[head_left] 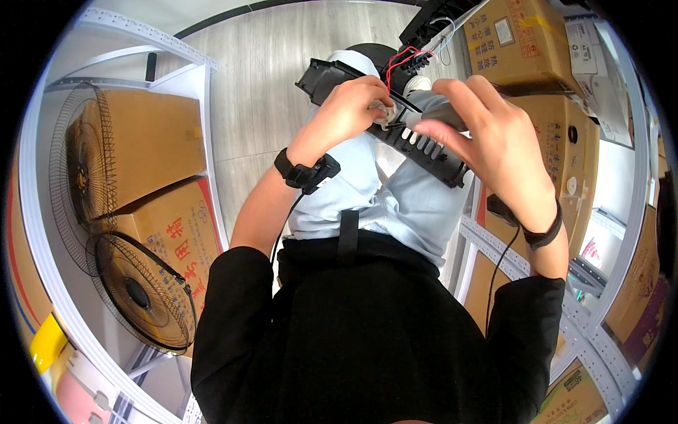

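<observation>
A long black plastic panel (443,167) lies across my lap, with a row of several grey-white keys along its side. My left hand (353,109) is closed, its fingertips pinching a small whitish part (383,112) over the middle of the panel. In my right hand (498,131) is a grey-handled screwdriver (446,116), held between thumb and fingers. Its thin dark shaft points left toward the whitish part; whether the tip touches it cannot be made out. Red wires (390,67) rise from the panel beside my left fingers.
Metal shelving with cardboard boxes (152,134) stands at my left, with two wire fan guards (145,293) against it. More cartons (519,46) are stacked close on my right. Another black part (431,25) with thin wires lies beyond my knees on the grey floor (247,78).
</observation>
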The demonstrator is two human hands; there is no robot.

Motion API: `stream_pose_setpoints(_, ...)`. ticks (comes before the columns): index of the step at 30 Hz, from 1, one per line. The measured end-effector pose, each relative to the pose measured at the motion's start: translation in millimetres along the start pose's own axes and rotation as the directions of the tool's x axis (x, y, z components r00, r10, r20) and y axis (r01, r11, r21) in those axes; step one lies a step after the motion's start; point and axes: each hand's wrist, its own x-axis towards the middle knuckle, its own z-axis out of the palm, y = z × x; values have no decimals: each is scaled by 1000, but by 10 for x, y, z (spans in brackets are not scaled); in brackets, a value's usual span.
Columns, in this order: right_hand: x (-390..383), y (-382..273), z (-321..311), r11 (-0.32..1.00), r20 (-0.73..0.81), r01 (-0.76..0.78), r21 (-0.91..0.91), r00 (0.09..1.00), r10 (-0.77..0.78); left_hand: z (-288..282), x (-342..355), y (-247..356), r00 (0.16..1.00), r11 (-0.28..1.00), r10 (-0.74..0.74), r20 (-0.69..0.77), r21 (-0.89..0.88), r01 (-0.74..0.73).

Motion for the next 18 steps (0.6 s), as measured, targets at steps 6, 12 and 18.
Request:
stream_pose_setpoints(6,-31,-25,-31,993,13,70,96,997,-72,-9,9,35,1000,1000,-22,10,-17,22)
stream_pose_setpoints(12,60,-52,-30,996,-60,80,42,995,-77,-29,15,41,999,999,-43,21,-13,43)
stream_pose_setpoints(18,4,-26,21,998,67,22,-51,998,-19,-30,37,91,995,995,-99,33,-20,99)
